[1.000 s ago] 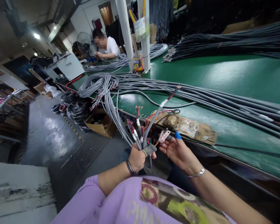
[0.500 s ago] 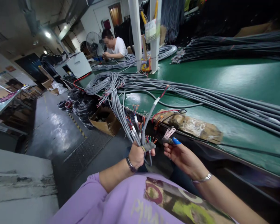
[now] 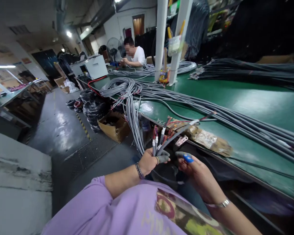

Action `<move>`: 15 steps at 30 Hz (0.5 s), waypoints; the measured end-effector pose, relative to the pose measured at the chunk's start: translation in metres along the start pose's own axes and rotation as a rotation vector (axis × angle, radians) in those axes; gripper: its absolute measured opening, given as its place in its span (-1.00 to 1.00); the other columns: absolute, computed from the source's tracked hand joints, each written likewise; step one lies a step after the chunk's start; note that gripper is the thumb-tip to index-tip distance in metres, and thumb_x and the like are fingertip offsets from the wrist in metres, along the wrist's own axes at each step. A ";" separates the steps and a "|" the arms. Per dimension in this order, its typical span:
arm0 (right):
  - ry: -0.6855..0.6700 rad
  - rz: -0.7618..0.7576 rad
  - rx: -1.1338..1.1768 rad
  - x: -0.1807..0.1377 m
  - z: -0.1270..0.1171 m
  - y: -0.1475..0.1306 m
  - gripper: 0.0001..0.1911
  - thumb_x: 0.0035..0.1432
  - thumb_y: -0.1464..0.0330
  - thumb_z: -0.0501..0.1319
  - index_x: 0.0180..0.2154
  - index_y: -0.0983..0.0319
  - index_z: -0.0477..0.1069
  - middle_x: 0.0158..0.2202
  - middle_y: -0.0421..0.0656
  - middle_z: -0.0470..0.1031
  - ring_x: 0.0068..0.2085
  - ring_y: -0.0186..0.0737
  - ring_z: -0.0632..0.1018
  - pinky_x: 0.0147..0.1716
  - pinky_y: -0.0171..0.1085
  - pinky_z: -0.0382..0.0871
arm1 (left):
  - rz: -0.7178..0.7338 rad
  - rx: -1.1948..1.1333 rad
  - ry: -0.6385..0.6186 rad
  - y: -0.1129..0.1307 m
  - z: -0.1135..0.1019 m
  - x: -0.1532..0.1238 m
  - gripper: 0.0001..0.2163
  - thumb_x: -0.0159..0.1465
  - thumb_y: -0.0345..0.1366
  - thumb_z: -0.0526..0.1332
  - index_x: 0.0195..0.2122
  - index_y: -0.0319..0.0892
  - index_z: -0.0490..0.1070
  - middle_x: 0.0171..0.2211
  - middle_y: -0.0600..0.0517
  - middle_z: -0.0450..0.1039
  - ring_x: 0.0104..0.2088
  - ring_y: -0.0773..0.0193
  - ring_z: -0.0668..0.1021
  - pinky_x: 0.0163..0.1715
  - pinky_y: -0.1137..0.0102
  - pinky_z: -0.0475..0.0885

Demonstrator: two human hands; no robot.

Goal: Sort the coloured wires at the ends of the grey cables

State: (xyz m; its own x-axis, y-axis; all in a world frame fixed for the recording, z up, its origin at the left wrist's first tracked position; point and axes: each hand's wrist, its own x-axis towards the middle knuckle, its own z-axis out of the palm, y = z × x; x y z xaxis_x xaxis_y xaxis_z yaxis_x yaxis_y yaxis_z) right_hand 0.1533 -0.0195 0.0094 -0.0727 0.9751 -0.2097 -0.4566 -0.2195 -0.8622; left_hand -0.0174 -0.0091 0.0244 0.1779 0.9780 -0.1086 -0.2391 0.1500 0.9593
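Note:
My left hand (image 3: 149, 163) is closed round several grey cables (image 3: 178, 133), whose stripped ends show white bands and coloured wires. One longer cable leans out to the right over the bench edge, its red-tipped end (image 3: 210, 114) above the other cables. A grey cover sits on my left thumb. Just right of the bundle, my right hand (image 3: 191, 166) has its fingers pressed together, with a blue wrap and a grey cover on its digits. What lies between them, if anything, is too small to see. Beyond it, a pink clip (image 3: 181, 141) is at the bench edge.
The green bench (image 3: 245, 94) carries long grey cables (image 3: 225, 119) and a coiled bundle (image 3: 120, 86). A taped wooden block (image 3: 208, 138) lies near its edge. A cardboard box (image 3: 114, 127) stands on the floor. Across the bench sits a co-worker (image 3: 137, 57) in white, behind white posts (image 3: 161, 42).
The view has shifted, so the scene sits further right and lower. The longer cable has tipped from steep to leaning right. My right hand now sits below the pink clip, apart from it.

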 end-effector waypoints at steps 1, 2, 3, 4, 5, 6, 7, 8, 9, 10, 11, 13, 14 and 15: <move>-0.012 -0.044 -0.035 -0.005 0.001 -0.002 -0.72 -0.14 0.17 0.43 -0.45 0.22 0.51 -0.52 -0.24 0.40 -0.54 -0.41 0.30 -0.53 -0.40 0.29 | 0.002 -0.003 -0.015 -0.002 -0.001 -0.002 -0.63 -0.17 -0.10 0.47 -0.45 -0.29 0.53 -0.55 0.01 0.47 -0.51 0.34 0.47 -0.42 0.43 0.34; -0.028 -0.085 -0.072 -0.009 0.002 -0.004 -0.71 -0.14 0.17 0.43 -0.42 0.22 0.51 -0.51 -0.23 0.40 -0.52 -0.40 0.31 -0.52 -0.39 0.28 | 0.006 0.004 -0.034 -0.005 -0.002 -0.003 -0.63 -0.19 -0.12 0.48 -0.45 -0.29 0.53 -0.55 0.02 0.47 -0.49 0.35 0.47 -0.38 0.42 0.35; -0.046 -0.122 -0.107 -0.014 0.003 -0.006 -0.69 -0.14 0.17 0.43 -0.38 0.22 0.52 -0.48 -0.22 0.42 -0.50 -0.38 0.33 -0.51 -0.38 0.28 | 0.013 0.019 -0.055 -0.008 -0.004 -0.005 -0.63 -0.20 -0.14 0.48 -0.44 -0.29 0.53 -0.54 0.02 0.47 -0.48 0.35 0.46 -0.37 0.43 0.35; -0.067 -0.153 -0.140 -0.020 0.005 -0.008 -0.66 -0.14 0.16 0.43 -0.33 0.22 0.52 -0.46 -0.21 0.43 -0.48 -0.36 0.34 -0.49 -0.38 0.29 | 0.020 0.041 -0.082 -0.011 -0.006 -0.007 -0.64 -0.20 -0.15 0.48 -0.43 -0.29 0.54 -0.53 0.03 0.47 -0.48 0.36 0.45 -0.36 0.44 0.35; -0.089 -0.179 -0.166 -0.025 0.007 -0.010 -0.64 -0.14 0.15 0.43 -0.31 0.22 0.52 -0.45 -0.20 0.44 -0.47 -0.35 0.35 -0.48 -0.37 0.29 | 0.026 0.066 -0.113 -0.014 -0.008 -0.009 -0.64 -0.20 -0.17 0.48 -0.42 -0.29 0.54 -0.52 0.03 0.47 -0.48 0.37 0.44 -0.37 0.45 0.34; -0.105 -0.203 -0.181 -0.030 0.009 -0.013 -0.63 -0.13 0.14 0.42 -0.29 0.21 0.52 -0.45 -0.20 0.44 -0.47 -0.35 0.35 -0.47 -0.36 0.29 | 0.028 0.093 -0.145 -0.018 -0.010 -0.011 -0.64 -0.19 -0.17 0.48 -0.40 -0.28 0.55 -0.51 0.04 0.47 -0.48 0.37 0.43 -0.39 0.46 0.34; -0.104 -0.228 -0.179 -0.035 0.011 -0.015 -0.64 -0.11 0.13 0.41 -0.30 0.21 0.51 -0.46 -0.20 0.43 -0.48 -0.35 0.34 -0.48 -0.36 0.28 | 0.026 0.127 -0.175 -0.021 -0.013 -0.013 -0.63 -0.18 -0.18 0.48 -0.37 -0.28 0.55 -0.51 0.05 0.47 -0.49 0.37 0.43 -0.41 0.47 0.34; -0.077 -0.252 -0.164 -0.039 0.012 -0.017 -0.66 -0.10 0.12 0.40 -0.33 0.20 0.51 -0.48 -0.21 0.43 -0.49 -0.35 0.34 -0.48 -0.35 0.28 | 0.025 0.172 -0.194 -0.024 -0.015 -0.015 -0.63 -0.17 -0.18 0.47 -0.36 -0.27 0.55 -0.51 0.06 0.46 -0.49 0.37 0.43 -0.42 0.48 0.34; -0.030 -0.273 -0.139 -0.043 0.013 -0.019 -0.68 -0.10 0.11 0.40 -0.39 0.19 0.49 -0.51 -0.22 0.42 -0.50 -0.35 0.35 -0.49 -0.35 0.28 | 0.026 0.226 -0.210 -0.026 -0.017 -0.017 -0.64 -0.16 -0.19 0.47 -0.35 -0.26 0.55 -0.51 0.07 0.46 -0.49 0.37 0.43 -0.43 0.48 0.34; 0.032 -0.289 -0.114 -0.046 0.014 -0.020 -0.68 -0.12 0.10 0.41 -0.44 0.19 0.47 -0.53 -0.22 0.42 -0.51 -0.35 0.35 -0.49 -0.35 0.28 | 0.028 0.276 -0.222 -0.027 -0.020 -0.018 -0.65 -0.16 -0.19 0.46 -0.35 -0.25 0.55 -0.51 0.09 0.46 -0.49 0.36 0.43 -0.44 0.48 0.34; 0.095 -0.296 -0.098 -0.048 0.013 -0.021 -0.67 -0.16 0.11 0.43 -0.48 0.19 0.45 -0.55 -0.23 0.42 -0.51 -0.35 0.37 -0.49 -0.35 0.28 | 0.029 0.312 -0.235 -0.027 -0.022 -0.020 -0.66 -0.16 -0.19 0.46 -0.36 -0.24 0.55 -0.51 0.10 0.46 -0.48 0.36 0.44 -0.44 0.48 0.35; 0.176 -0.284 -0.099 -0.051 0.013 -0.023 -0.64 -0.23 0.11 0.46 -0.55 0.20 0.42 -0.57 -0.22 0.43 -0.51 -0.35 0.39 -0.51 -0.37 0.28 | 0.013 0.320 -0.284 -0.024 -0.025 -0.021 -0.67 -0.18 -0.17 0.47 -0.41 -0.23 0.54 -0.53 0.10 0.46 -0.47 0.34 0.45 -0.42 0.47 0.36; 0.190 -0.275 -0.106 -0.051 0.012 -0.023 -0.63 -0.24 0.11 0.46 -0.56 0.21 0.41 -0.58 -0.22 0.43 -0.51 -0.35 0.39 -0.52 -0.38 0.27 | -0.005 0.302 -0.311 -0.021 -0.026 -0.021 -0.67 -0.19 -0.15 0.47 -0.44 -0.24 0.53 -0.55 0.10 0.44 -0.48 0.35 0.45 -0.42 0.47 0.36; 0.189 -0.269 -0.110 -0.052 0.012 -0.023 -0.63 -0.23 0.11 0.46 -0.56 0.21 0.40 -0.58 -0.22 0.43 -0.51 -0.36 0.39 -0.52 -0.39 0.26 | -0.025 0.280 -0.333 -0.018 -0.028 -0.020 -0.66 -0.21 -0.13 0.48 -0.49 -0.24 0.51 -0.59 0.10 0.42 -0.51 0.35 0.44 -0.44 0.46 0.36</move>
State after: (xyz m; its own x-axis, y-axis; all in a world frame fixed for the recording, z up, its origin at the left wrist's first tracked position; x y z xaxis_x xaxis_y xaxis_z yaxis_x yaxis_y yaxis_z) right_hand 0.1567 -0.0644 0.0456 0.2081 0.9773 -0.0408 -0.3382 0.0327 -0.9405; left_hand -0.0434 -0.0278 0.0017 0.4894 0.8677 -0.0871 0.0291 0.0836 0.9961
